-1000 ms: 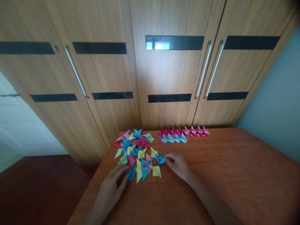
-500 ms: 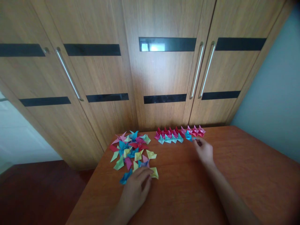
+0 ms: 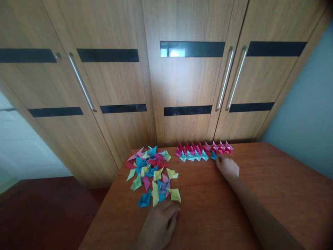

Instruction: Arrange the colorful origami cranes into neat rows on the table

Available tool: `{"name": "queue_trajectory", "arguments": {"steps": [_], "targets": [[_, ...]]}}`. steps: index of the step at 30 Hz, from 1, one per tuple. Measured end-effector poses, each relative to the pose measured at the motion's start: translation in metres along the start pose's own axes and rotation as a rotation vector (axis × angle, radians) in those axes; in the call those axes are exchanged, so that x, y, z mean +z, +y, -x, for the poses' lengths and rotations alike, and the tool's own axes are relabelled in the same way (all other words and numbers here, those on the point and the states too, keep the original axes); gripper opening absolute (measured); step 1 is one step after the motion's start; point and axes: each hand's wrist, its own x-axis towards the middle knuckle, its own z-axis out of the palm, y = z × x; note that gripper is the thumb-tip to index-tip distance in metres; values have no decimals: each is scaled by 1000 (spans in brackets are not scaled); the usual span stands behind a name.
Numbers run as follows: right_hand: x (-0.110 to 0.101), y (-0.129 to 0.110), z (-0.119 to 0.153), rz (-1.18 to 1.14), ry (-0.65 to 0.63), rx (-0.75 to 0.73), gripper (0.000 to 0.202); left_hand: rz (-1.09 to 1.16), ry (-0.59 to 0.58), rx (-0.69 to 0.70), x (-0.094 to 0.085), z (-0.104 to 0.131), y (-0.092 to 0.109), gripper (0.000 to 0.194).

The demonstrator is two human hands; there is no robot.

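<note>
My right hand (image 3: 228, 167) pinches a small blue folded-paper piece (image 3: 213, 155) on the table, at the right end of a row of light-blue folded-paper pieces (image 3: 190, 156). Behind that row stand pink and red folded pieces (image 3: 221, 147), points upward, lined up close together. Loosely curled, my left hand (image 3: 161, 222) rests at the near edge of a loose pile, with a gap between thumb and forefinger and nothing visible in it. Closest to it are a yellow piece (image 3: 175, 195), a blue piece (image 3: 144, 199) and a purple piece (image 3: 164, 186).
The loose pile of yellow, green, blue, pink and red folded papers, including a green piece (image 3: 136, 182), spreads over the table's left side. Beyond the reddish-brown wooden table (image 3: 205, 215) stands a wooden wardrobe (image 3: 187, 80) with metal handles. A pale wall (image 3: 304, 104) is at right.
My right hand has settled lower with the blue piece, which now shows less above the fingers. My left hand has drawn back toward me, uncovering papers at the pile's near edge. The view has shifted slightly.
</note>
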Motion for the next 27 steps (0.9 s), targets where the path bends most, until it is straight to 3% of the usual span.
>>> {"name": "queue_trajectory", "arguments": {"steps": [19,23,27], "targets": [[3,-5,6,20,-25,-37,36,-35,33,42,-4,1,-1,34],[2,-5,20,20,-81,-53,34,-104,180,54,-20,-1,-19,31],[0,-9,38,-16,-136,-148,30,-169,446,-117,-47,5,-51,22]]}}
